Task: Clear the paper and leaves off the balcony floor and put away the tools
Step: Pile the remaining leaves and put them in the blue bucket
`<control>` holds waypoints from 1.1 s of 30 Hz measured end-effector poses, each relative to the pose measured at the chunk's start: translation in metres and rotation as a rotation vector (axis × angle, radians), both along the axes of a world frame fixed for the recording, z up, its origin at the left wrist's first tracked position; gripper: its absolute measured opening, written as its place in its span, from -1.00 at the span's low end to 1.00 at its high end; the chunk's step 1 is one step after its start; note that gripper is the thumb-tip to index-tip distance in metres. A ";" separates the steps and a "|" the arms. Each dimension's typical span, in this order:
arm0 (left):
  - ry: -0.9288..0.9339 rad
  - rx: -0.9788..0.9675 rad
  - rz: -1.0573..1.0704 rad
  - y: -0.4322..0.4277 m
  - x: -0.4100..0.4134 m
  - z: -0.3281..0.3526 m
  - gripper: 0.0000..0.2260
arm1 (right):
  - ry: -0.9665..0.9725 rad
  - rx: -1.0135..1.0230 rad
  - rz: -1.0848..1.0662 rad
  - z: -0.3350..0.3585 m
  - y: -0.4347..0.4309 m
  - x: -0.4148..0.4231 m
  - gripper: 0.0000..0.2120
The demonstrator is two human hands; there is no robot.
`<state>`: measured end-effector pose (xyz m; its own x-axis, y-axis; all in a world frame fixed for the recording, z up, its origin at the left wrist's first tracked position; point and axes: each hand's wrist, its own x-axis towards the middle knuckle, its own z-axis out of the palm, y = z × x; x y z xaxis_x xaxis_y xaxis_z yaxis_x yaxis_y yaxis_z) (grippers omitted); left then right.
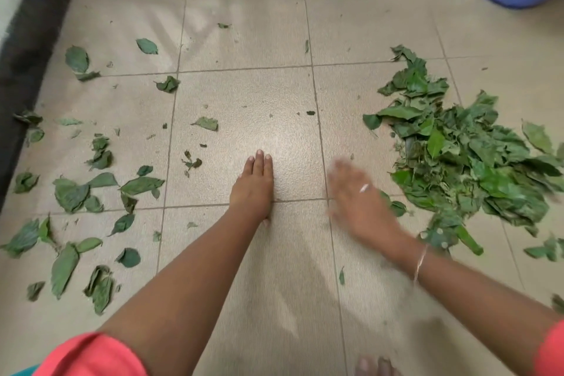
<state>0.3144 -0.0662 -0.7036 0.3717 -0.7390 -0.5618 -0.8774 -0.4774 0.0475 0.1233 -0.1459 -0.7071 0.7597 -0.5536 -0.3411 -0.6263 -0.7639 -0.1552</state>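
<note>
Head view: the left hand [253, 186] lies flat on the tiled floor [244, 24], fingers straight and together; the right hand [357, 201] — blurred, seemingly flat, holding nothing — is just beside the leaf pile [473, 162]. The scattered leaves [73, 192] lie well left; I'd sweep them across with a low flat palm, edge pressed to the tile

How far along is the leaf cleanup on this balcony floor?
Partly done. A big leaf pile is gathered on the right, and the floor in the middle is mostly bare. In hand: the right hand, blurred and open, is at that pile's edge; the left hand lies flat on the floor. Left: scattered leaves along the left side, plus lifting the pile itself. No paper or tools are in view.
</note>
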 end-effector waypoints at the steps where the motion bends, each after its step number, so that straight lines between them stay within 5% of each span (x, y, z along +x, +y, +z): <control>1: 0.010 -0.003 0.005 0.000 0.000 -0.001 -0.08 | -0.050 0.078 0.155 -0.004 0.035 -0.006 -0.31; 4: 0.025 -0.025 0.014 0.003 0.002 -0.002 -0.06 | 0.004 0.054 0.656 -0.038 0.084 -0.039 -0.35; 6: 0.047 -0.028 0.020 0.006 0.003 0.001 -0.03 | 0.015 -0.004 0.521 -0.041 0.050 -0.043 -0.41; 9: 0.053 -0.088 0.039 0.019 0.002 0.003 -0.07 | 0.000 -0.082 0.024 -0.013 -0.027 -0.044 -0.38; 12: 0.012 -0.127 0.051 0.040 -0.006 0.015 -0.18 | -0.083 -0.165 -0.170 0.043 -0.068 -0.020 -0.36; 17: 0.278 -0.280 0.532 0.049 0.006 0.083 -0.18 | -0.057 -0.115 0.013 0.112 -0.036 0.062 -0.45; 22: 0.305 -0.481 0.865 0.092 0.040 0.117 -0.36 | -0.032 -0.013 0.157 0.142 0.007 0.126 -0.53; 28: 0.279 -0.480 1.304 0.132 0.089 0.076 -0.44 | -0.097 0.170 0.324 0.084 0.062 0.202 -0.60; 33: 0.186 -0.288 1.787 0.180 0.091 0.035 -0.36 | -0.092 0.333 0.385 0.032 0.108 0.222 -0.60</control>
<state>0.4053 0.1135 -0.6689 0.6918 0.3623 -0.6247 0.6481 -0.6930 0.3158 0.3449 -0.0384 -0.6750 0.9223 -0.1013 -0.3730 -0.2820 -0.8362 -0.4703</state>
